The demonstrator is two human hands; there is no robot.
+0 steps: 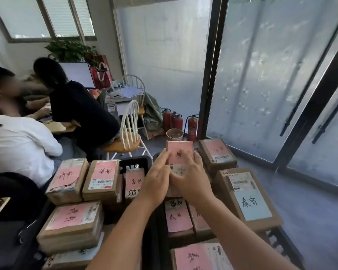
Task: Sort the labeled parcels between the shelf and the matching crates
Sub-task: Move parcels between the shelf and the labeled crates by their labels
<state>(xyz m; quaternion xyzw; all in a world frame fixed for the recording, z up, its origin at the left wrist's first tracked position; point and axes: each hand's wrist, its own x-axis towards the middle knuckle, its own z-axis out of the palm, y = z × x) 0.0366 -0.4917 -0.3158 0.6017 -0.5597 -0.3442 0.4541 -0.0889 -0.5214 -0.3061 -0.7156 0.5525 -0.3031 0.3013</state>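
A cardboard parcel with a pink handwritten label (180, 151) is held up over the crates between both hands. My left hand (158, 178) lies along its left side with straight fingers. My right hand (189, 176) covers its lower front, thumb and fingers curled round the right edge. Under my hands stand black crates (137, 161) packed with more pink-labelled parcels (102, 177). A larger parcel with a blue label (251, 199) lies on the right, and another pink-labelled one (217, 152) sits behind it. No shelf is in view.
Two people sit at a desk on the left, one on a white wooden chair (130, 131). Fire extinguishers (191, 127) and a paper tub (174, 134) stand on the floor beyond the crates. Frosted glass doors (261, 84) run along the right.
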